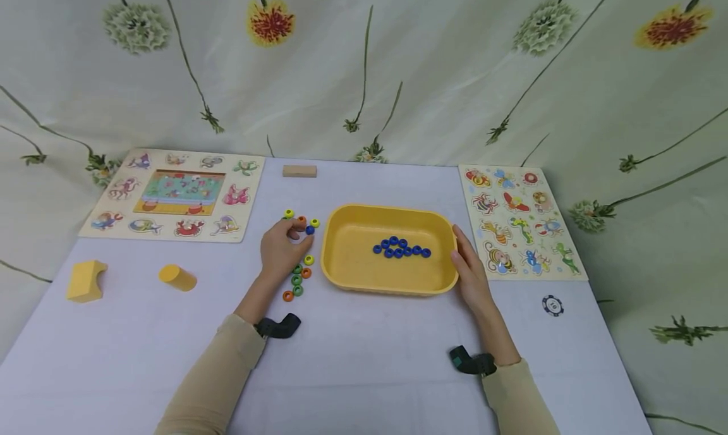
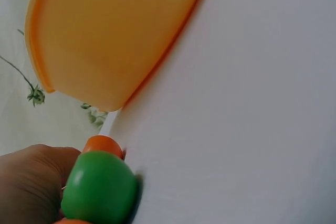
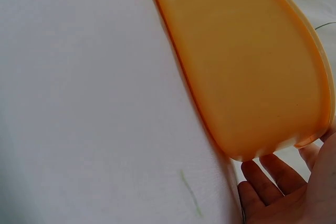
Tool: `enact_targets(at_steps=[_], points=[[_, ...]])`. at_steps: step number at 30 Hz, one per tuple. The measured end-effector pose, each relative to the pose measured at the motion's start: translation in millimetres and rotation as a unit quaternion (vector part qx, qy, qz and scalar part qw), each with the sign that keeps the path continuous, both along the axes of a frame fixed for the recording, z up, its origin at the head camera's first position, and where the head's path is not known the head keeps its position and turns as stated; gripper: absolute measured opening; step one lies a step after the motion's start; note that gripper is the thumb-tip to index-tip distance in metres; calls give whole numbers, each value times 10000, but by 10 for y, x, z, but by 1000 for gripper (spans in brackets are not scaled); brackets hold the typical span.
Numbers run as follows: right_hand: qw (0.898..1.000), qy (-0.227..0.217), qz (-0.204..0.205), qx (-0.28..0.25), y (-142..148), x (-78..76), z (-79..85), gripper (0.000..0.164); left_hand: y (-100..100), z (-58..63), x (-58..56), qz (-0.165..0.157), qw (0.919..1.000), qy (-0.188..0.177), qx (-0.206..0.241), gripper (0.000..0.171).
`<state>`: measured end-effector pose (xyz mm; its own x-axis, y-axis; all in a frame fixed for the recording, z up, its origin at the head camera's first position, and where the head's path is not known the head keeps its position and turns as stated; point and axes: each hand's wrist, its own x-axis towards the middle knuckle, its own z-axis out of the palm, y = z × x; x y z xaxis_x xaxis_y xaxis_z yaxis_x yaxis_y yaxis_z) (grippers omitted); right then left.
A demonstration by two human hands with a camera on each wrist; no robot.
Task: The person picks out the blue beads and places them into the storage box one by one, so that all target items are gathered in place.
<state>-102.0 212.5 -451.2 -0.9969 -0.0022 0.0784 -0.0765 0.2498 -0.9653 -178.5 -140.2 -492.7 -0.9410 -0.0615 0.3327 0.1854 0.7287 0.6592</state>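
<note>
My left hand [image 1: 280, 250] pinches a blue bead [image 1: 309, 230] at its thumb and fingertips, just left of the yellow tray [image 1: 364, 286]. Loose beads lie around this hand: a yellow bead [image 1: 309, 259], an orange bead [image 1: 287, 296], a green bead [image 1: 296, 279] and several more. In the left wrist view, a green bead [image 2: 98, 187] stands close beside the hand and partly covers it. Several blue beads [image 1: 399, 253] sit inside the tray. My right hand [image 1: 473, 275] holds the tray's right end, thumb at the rim and fingertips [image 3: 253, 169] against the outer wall.
Puzzle boards lie at the back left [image 1: 250, 214] and back right [image 1: 474, 226]. A wooden block [image 1: 299, 171] is at the table's back edge. On the left are a yellow arched block [image 1: 85, 281] and a yellow cylinder [image 1: 178, 277]. A poker chip [image 1: 552, 305] lies at the right.
</note>
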Motion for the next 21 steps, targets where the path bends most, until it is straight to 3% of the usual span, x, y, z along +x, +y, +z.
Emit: enact_targets(at_steps=[7, 10, 13, 15, 18, 21], points=[[10000, -4, -11, -75, -5, 2, -1, 46, 33, 42, -16, 48, 9991, -154, -400, 29], [10000, -37, 26, -63, -15, 14, 0, 46, 49, 133, 25, 43, 9995, -297, -85, 26], [10000, -30, 34, -43, -19, 25, 9, 46, 133, 333, 78, -118, 9987, -245, 421, 22], [10000, 4, 26, -21, -15, 26, 15, 46, 248, 513, 109, -414, 9966, -124, 707, 22], [10000, 29, -4, -4, -11, 21, 25, 46, 472, 747, 121, -1136, 9903, -55, 803, 22], [10000, 31, 15, -19, -17, 10, 23, 46, 702, 836, 67, -1788, 9816, -281, 605, 21]])
